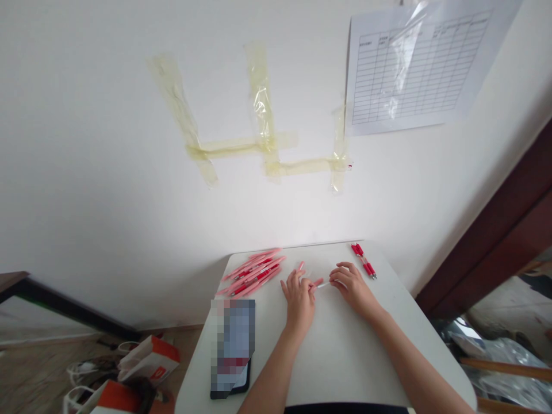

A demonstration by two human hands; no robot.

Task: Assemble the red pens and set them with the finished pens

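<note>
My left hand (299,302) has its fingers closed on a pink pen part (318,283) over the middle of the white table. Facing it, my right hand (352,290) pinches the end of a thin white stick (324,286), which looks like a pen refill. The stick spans the gap between both hands, and its left end meets the pink part. Another pink piece (301,265) lies just beyond my left fingers. To the left is a loose pile of pink and red pens (254,273). Red pens (364,261) lie beyond my right hand.
A dark-edged phone (251,328), partly blurred out, lies at the left of the white table (345,368). Behind stands a wall with yellowed tape (233,148) and a printed sheet (414,75). Orange and white bags (150,359) sit on the floor at left.
</note>
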